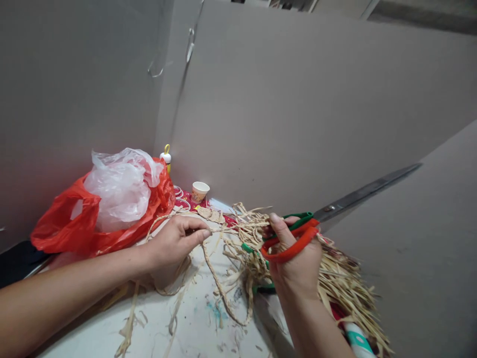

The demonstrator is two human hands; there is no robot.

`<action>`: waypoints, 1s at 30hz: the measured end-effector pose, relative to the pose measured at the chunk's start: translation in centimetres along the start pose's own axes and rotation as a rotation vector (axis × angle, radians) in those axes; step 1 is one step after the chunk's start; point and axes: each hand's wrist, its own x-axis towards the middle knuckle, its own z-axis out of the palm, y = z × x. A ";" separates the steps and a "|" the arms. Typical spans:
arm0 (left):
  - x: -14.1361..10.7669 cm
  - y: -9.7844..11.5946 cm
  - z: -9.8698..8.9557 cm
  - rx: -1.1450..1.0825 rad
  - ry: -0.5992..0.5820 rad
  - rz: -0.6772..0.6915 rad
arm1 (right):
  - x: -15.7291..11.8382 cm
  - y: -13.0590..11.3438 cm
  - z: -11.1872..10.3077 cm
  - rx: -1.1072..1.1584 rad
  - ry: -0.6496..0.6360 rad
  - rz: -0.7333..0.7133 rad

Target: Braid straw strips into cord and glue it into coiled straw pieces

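Observation:
My left hand (181, 241) pinches a twisted straw cord (214, 273), which loops down over the table between my hands. My right hand (298, 253) grips large scissors (346, 201) by their handles, wrapped in red and green. Their long dark blades look closed and point up and to the right, away from the cord. Loose straw strands (246, 231) lie tangled between the two hands. Behind my right wrist, a thick bundle of dry straw (346, 283) spreads to the right.
A red plastic bag (70, 219) with a crumpled clear bag (119, 189) sits at the left. Farther back stand a paper cup (200, 192) and a white-capped bottle (166, 158). Grey walls (298, 99) enclose the white table (208, 333). A white and teal tube (358, 340) lies at lower right.

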 end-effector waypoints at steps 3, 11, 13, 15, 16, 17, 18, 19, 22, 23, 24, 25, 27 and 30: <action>0.2 0.3 -0.2 -0.172 -0.097 -0.124 | -0.1 0.3 0.0 0.008 0.018 0.023; 0.6 0.7 -0.8 -0.660 -0.318 -0.473 | -0.9 -0.6 0.6 0.057 -0.015 0.101; 0.5 0.6 -0.7 -0.598 -0.360 -0.476 | -1.4 -0.9 0.8 0.051 -0.030 0.109; 0.4 0.6 -0.5 -0.519 -0.334 -0.456 | -2.1 -0.9 1.1 0.024 -0.049 0.124; 0.3 0.6 -0.3 -0.487 -0.306 -0.436 | -2.5 -0.8 1.2 0.004 -0.062 0.137; 0.2 0.7 -0.1 -0.473 -0.284 -0.418 | -3.0 -0.6 1.3 -0.020 -0.081 0.151; 0.0 0.8 0.2 -0.481 -0.279 -0.408 | -3.5 -0.4 1.4 -0.043 -0.106 0.168; -0.1 0.8 0.5 -0.514 -0.291 -0.409 | -4.0 -0.2 1.5 -0.064 -0.131 0.184; -0.6 0.8 1.3 -0.653 -0.349 -0.470 | -5.3 0.3 1.7 -0.132 -0.203 0.232; -0.7 0.7 1.5 -0.687 -0.359 -0.497 | -5.6 0.4 1.8 -0.153 -0.213 0.245; -0.8 0.7 1.7 -0.713 -0.362 -0.514 | -5.8 0.4 1.9 -0.168 -0.223 0.256; -0.8 0.6 1.7 -0.736 -0.359 -0.524 | -5.9 0.4 1.9 -0.171 -0.236 0.267; -0.7 0.6 1.7 -0.766 -0.345 -0.524 | -6.0 0.4 2.0 -0.130 -0.273 0.289; -0.4 0.9 1.2 -0.759 -0.326 -0.516 | -5.8 0.6 2.0 -0.047 -0.331 0.290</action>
